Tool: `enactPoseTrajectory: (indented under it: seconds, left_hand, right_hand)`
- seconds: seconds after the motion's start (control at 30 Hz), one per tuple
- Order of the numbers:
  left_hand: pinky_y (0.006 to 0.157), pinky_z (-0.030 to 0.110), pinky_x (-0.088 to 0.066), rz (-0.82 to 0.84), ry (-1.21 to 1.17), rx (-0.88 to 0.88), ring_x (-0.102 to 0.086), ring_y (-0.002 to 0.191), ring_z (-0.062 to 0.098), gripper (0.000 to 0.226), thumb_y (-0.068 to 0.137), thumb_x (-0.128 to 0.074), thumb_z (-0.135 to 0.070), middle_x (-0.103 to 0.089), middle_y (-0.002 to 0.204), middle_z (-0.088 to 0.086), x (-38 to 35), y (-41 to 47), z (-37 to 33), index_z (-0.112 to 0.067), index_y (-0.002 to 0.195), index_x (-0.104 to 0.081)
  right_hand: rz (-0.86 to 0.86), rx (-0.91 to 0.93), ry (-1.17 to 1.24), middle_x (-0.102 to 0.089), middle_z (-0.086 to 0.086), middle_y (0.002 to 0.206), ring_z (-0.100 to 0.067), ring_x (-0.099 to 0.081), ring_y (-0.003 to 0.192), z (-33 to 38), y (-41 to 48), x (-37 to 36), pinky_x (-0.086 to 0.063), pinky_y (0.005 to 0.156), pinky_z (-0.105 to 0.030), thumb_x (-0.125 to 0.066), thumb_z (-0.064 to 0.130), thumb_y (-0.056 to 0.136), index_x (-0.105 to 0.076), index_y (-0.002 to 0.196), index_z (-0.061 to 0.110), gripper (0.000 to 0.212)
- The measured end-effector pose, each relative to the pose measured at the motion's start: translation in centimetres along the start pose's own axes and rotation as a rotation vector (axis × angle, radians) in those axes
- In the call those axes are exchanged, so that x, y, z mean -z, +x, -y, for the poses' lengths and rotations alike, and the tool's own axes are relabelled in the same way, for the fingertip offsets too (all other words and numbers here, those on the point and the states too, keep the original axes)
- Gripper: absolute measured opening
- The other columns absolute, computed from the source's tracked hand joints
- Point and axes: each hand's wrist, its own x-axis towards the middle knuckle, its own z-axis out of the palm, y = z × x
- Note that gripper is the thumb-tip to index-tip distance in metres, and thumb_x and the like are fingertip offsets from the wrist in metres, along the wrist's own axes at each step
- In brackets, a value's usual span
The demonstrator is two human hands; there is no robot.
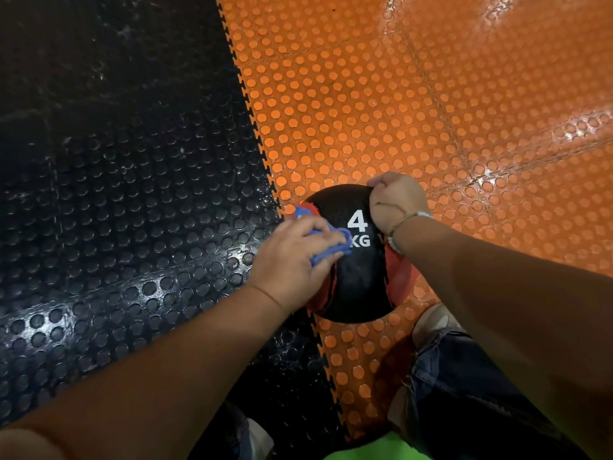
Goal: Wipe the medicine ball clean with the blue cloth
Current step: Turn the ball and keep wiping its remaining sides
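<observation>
A black and red medicine ball (356, 273) marked "4 KG" sits on the floor at the seam between the black and orange mats. My left hand (292, 257) grips a crumpled blue cloth (326, 250) and presses it on the ball's left side; a corner of the cloth sticks out past the fingers at the upper left. My right hand (398, 202) rests on the ball's upper right, fingers curled over its far edge. A bracelet circles that wrist.
Studded black rubber floor mat (132, 194) fills the left, studded orange mat (431, 94) the right, joined by an interlocking seam. My knee in blue jeans (464, 376) is just right of and below the ball. A green shirt edge (371, 449) shows at the bottom.
</observation>
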Motion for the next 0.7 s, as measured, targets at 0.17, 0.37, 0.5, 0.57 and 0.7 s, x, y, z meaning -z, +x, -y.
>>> enactPoseTrajectory:
  seconds: [0.17, 0.37, 0.5, 0.57, 0.7]
  left_hand:
    - [0.076, 0.031, -0.047, -0.174, 0.025, 0.225, -0.058, 0.086, 0.028, 0.026, 0.082, -0.059, -0.031, -0.064, 0.096, -0.001, -0.3, 0.5, -0.6, -0.020, 0.097, -0.076]
    - [0.060, 0.028, -0.047, -0.067, 0.184, -0.202, -0.050, 0.078, 0.022, 0.024, 0.084, -0.053, -0.032, -0.058, 0.095, -0.006, -0.1, -2.1, 0.4, -0.022, 0.092, -0.073]
    - [0.066, 0.028, -0.049, -0.275, 0.103, 0.116, -0.057, 0.076, 0.027, 0.026, 0.083, -0.053, -0.034, -0.060, 0.095, -0.007, -0.6, -0.5, 0.2, -0.022, 0.093, -0.074]
    - [0.064, 0.029, -0.046, -0.226, 0.092, 0.033, -0.054, 0.078, 0.026, 0.020, 0.083, -0.053, -0.031, -0.051, 0.099, -0.010, -1.4, -1.3, -0.8, -0.027, 0.096, -0.068]
    - [0.063, 0.028, -0.045, -0.149, 0.171, -0.159, -0.049, 0.080, 0.021, 0.018, 0.083, -0.053, -0.031, -0.054, 0.098, -0.009, -1.2, -1.8, 0.1, -0.031, 0.098, -0.064]
  right_hand:
    - [0.000, -0.086, -0.071, -0.057, -0.012, 0.092, -0.028, -0.052, 0.084, 1.7, 0.8, -1.0, -0.044, 0.074, -0.033, -0.046, 0.013, 0.083, -0.051, 0.073, 0.010, 0.011]
    - [0.013, -0.053, -0.141, -0.063, -0.011, 0.102, -0.032, -0.058, 0.097, 2.3, 0.4, -2.3, -0.048, 0.090, -0.044, -0.041, 0.016, 0.072, -0.054, 0.079, 0.015, 0.015]
    - [-0.003, -0.111, -0.095, -0.062, -0.014, 0.098, -0.035, -0.058, 0.098, 2.3, 0.8, -2.1, -0.048, 0.091, -0.048, -0.045, 0.016, 0.075, -0.050, 0.072, 0.011, 0.008]
    - [-0.026, -0.121, -0.066, -0.063, -0.015, 0.100, -0.035, -0.058, 0.099, 2.1, 0.8, -1.8, -0.046, 0.092, -0.048, -0.047, 0.017, 0.076, -0.052, 0.075, 0.012, 0.007]
    - [-0.016, -0.120, -0.019, -0.064, -0.009, 0.108, -0.032, -0.058, 0.104, 1.6, 0.3, -1.6, -0.043, 0.096, -0.048, -0.050, 0.019, 0.077, -0.061, 0.090, 0.018, 0.018]
